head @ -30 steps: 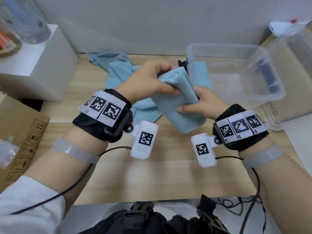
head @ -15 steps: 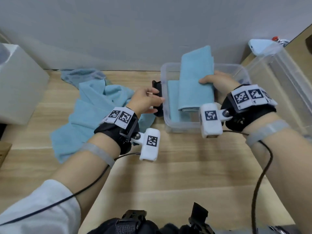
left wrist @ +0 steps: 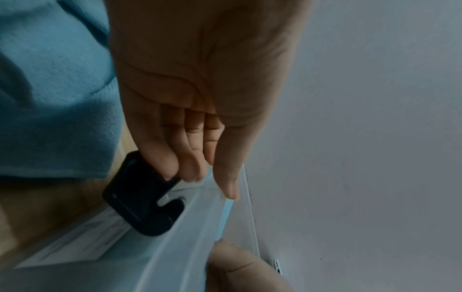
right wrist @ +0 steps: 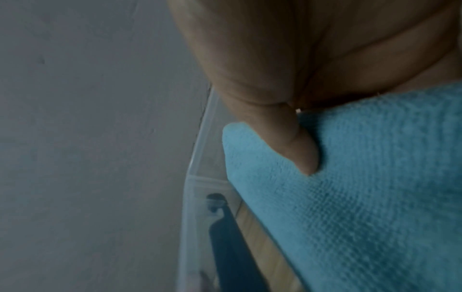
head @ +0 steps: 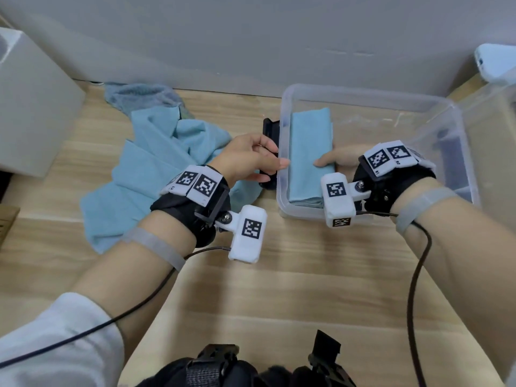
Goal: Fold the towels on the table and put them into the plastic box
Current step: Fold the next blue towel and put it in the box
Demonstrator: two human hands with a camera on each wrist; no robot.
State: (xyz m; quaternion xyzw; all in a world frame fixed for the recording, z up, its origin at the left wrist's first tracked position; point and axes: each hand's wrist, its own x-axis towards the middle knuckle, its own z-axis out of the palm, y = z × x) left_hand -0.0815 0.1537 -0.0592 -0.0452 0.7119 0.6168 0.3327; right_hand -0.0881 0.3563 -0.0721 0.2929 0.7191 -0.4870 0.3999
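Inside the plastic box [head: 363, 99], near its left wall: my right hand [head: 339, 160], largely hidden behind the wrist mount, only the thumb and a strip of knuckles showing from the head view. In the right wrist view its thumb [right wrist: 297, 142] presses into the folded towel [head: 310, 155]; the other fingers are out of sight under the cloth, so it appears to hold the towel's right edge.

At the box's left rim: my left hand [head: 248, 160], palm turned inward, fingers extended and loosely together, holding nothing. Thumb tip at the rim; fingertips [left wrist: 190, 170] at the black clip [head: 269, 135] on the box's left side. Contact with the clip cannot be told.

Folded towel: light blue, long narrow rectangle, lying flat along the left wall of the box, near end cut off by my wrist camera.

On the counter [head: 279, 289], left of the box: loose blue towels [head: 156, 174], unfolded and rumpled, with a greyer towel [head: 142, 97] bunched behind them by the wall.
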